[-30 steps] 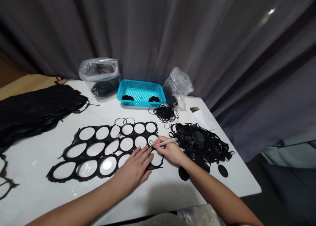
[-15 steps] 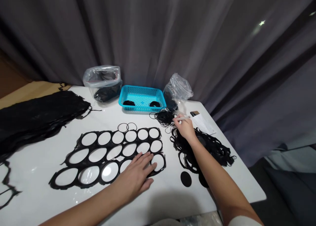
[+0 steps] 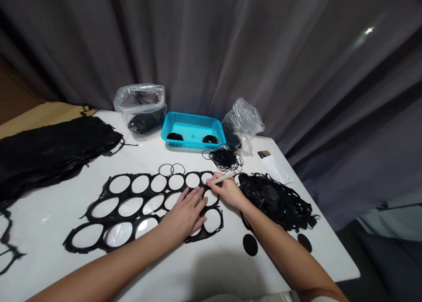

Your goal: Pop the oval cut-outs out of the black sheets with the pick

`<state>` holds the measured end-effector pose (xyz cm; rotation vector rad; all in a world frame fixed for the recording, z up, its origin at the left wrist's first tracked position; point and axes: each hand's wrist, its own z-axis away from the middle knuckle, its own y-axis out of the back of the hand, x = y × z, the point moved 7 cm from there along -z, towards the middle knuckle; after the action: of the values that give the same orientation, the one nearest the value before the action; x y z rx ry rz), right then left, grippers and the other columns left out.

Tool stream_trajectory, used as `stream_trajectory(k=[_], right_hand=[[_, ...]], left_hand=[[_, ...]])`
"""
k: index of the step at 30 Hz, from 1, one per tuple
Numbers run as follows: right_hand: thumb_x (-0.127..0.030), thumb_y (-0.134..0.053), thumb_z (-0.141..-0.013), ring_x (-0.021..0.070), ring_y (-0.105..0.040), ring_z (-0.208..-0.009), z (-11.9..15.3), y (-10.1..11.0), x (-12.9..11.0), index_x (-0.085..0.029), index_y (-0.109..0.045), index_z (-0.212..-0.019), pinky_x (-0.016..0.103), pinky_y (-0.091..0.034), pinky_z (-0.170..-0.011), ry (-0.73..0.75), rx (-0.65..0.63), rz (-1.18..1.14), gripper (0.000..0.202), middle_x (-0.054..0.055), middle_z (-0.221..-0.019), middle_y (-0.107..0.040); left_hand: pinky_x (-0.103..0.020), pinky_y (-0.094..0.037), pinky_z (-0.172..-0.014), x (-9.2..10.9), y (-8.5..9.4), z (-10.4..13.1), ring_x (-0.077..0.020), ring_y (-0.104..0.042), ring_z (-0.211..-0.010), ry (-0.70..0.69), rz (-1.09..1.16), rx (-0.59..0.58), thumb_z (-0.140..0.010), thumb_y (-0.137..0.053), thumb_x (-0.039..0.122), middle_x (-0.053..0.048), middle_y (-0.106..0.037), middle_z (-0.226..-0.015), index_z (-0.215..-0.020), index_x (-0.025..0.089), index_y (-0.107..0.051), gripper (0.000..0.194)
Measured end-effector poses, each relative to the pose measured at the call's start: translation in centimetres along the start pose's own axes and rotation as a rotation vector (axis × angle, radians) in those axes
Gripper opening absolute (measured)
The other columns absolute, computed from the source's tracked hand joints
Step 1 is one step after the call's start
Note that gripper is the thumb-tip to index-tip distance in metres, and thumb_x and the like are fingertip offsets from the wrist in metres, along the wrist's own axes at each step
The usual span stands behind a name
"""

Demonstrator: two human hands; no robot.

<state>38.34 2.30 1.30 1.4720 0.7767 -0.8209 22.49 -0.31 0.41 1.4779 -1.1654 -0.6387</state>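
A black rubber sheet with rows of round holes lies flat on the white table. My left hand rests on its right part, fingers stretched out and palm down. My right hand is closed round a white pen-like tool, whose tip is at the last hole of the top row. The fingers hide what exactly the tip touches. Just beyond lies a tangled pile of thin black rings. Two loose rings lie above the sheet's top edge.
A blue basket holding black ring bundles stands at the back between two clear plastic bags. Black sheets are stacked at left. Black scraps, black discs, white paper and a phone-like object lie at right.
My right hand has moved left and nearer, from the ring pile to the sheet's top right hole, with the tool still held. My left hand has shifted slightly up on the sheet.
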Motion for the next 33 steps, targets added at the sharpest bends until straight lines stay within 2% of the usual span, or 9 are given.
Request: stream_trajectory(k=[9,14,17,19,23,25,27,30,33], right_hand=[[-0.03,-0.059,-0.089,0.0188,-0.067,-0.086,0.0,0.1,0.0,-0.021,-0.062,-0.08,0.031,-0.047,-0.081,0.005,0.01,-0.01,0.013,0.002,-0.089,-0.073],[-0.024,-0.051,-0.096,0.022,-0.064,-0.091,1.2,-1.2,-1.8,-0.023,-0.061,-0.087,0.037,-0.043,-0.086,0.213,0.01,0.318,0.013,0.005,-0.092,-0.073],[-0.02,-0.054,-0.092,0.0247,-0.061,-0.096,1.3,-1.3,-2.7,-0.024,-0.061,-0.09,0.041,-0.039,-0.093,0.313,-0.026,0.443,0.008,0.008,-0.097,-0.072],[-0.017,-0.057,-0.087,0.0247,-0.059,-0.092,0.1,1.2,-2.5,-0.024,-0.059,-0.084,0.04,-0.037,-0.093,0.267,0.066,0.488,0.008,0.008,-0.091,-0.069],[-0.018,-0.046,-0.091,0.0251,-0.053,-0.083,-2.7,9.6,-1.3,-0.022,-0.049,-0.077,0.04,-0.034,-0.084,0.031,0.451,0.499,0.015,0.009,-0.079,-0.06],[-0.021,-0.044,-0.092,0.023,-0.052,-0.078,-3.6,11.2,-1.1,-0.023,-0.047,-0.076,0.037,-0.035,-0.079,-0.015,0.497,0.449,0.017,0.008,-0.076,-0.058],[-0.026,-0.048,-0.092,0.0192,-0.052,-0.07,-4.0,9.7,-1.3,-0.023,-0.046,-0.073,0.032,-0.036,-0.07,-0.02,0.422,0.375,0.019,0.004,-0.07,-0.057],[-0.033,-0.057,-0.089,0.0156,-0.052,-0.062,-3.5,4.2,-2.0,-0.023,-0.049,-0.07,0.026,-0.038,-0.06,0.005,0.224,0.261,0.024,-0.001,-0.064,-0.058],[-0.036,-0.061,-0.088,0.015,-0.057,-0.066,-2.3,-1.2,-2.7,-0.022,-0.054,-0.072,0.024,-0.042,-0.062,0.031,0.046,0.119,0.023,-0.002,-0.068,-0.063]], left_hand=[[-0.054,-0.032,-0.116,0.0,-0.3,0.0,-0.0335,-0.046,-0.14,-0.014,-0.031,-0.028,-0.098,-0.055,0.039,-0.021,-0.05,-0.149,-0.134,0.014,-0.055,0.044],[-0.054,-0.031,-0.116,0.0,0.0,0.0,-0.0338,-0.048,-0.138,-0.008,0.003,-0.031,-0.097,-0.057,0.036,-0.021,-0.052,-0.147,-0.132,0.014,-0.056,0.042],[-0.056,-0.03,-0.116,-0.2,-0.1,0.0,-0.0339,-0.048,-0.137,-0.002,0.033,-0.034,-0.097,-0.056,0.036,-0.021,-0.053,-0.147,-0.133,0.016,-0.056,0.041],[-0.058,-0.028,-0.116,-0.3,-0.2,0.0,-0.0336,-0.048,-0.138,0.008,0.042,-0.038,-0.098,-0.055,0.037,-0.02,-0.052,-0.148,-0.133,0.017,-0.056,0.041],[-0.058,-0.028,-0.116,-0.4,-0.3,0.2,-0.0334,-0.046,-0.14,0.017,0.038,-0.053,-0.097,-0.058,0.037,-0.018,-0.051,-0.149,-0.134,0.017,-0.055,0.042],[-0.058,-0.03,-0.116,-0.2,0.2,0.1,-0.033,-0.046,-0.14,0.006,0.045,-0.05,-0.096,-0.06,0.035,-0.017,-0.052,-0.148,-0.134,0.018,-0.054,0.042],[-0.055,-0.033,-0.115,-0.1,1.1,0.1,-0.0313,-0.047,-0.139,-0.016,0.06,-0.037,-0.095,-0.06,0.031,-0.016,-0.053,-0.147,-0.136,0.018,-0.051,0.043],[-0.05,-0.04,-0.111,-0.6,2.7,0.3,-0.0317,-0.053,-0.132,0.019,0.031,0.0,-0.094,-0.06,0.027,-0.018,-0.055,-0.142,-0.134,0.016,-0.05,0.042],[-0.05,-0.044,-0.105,-1.8,3.2,0.9,-0.0335,-0.059,-0.121,0.077,-0.02,0.002,-0.094,-0.059,0.027,-0.018,-0.062,-0.128,-0.124,0.014,-0.056,0.033]])
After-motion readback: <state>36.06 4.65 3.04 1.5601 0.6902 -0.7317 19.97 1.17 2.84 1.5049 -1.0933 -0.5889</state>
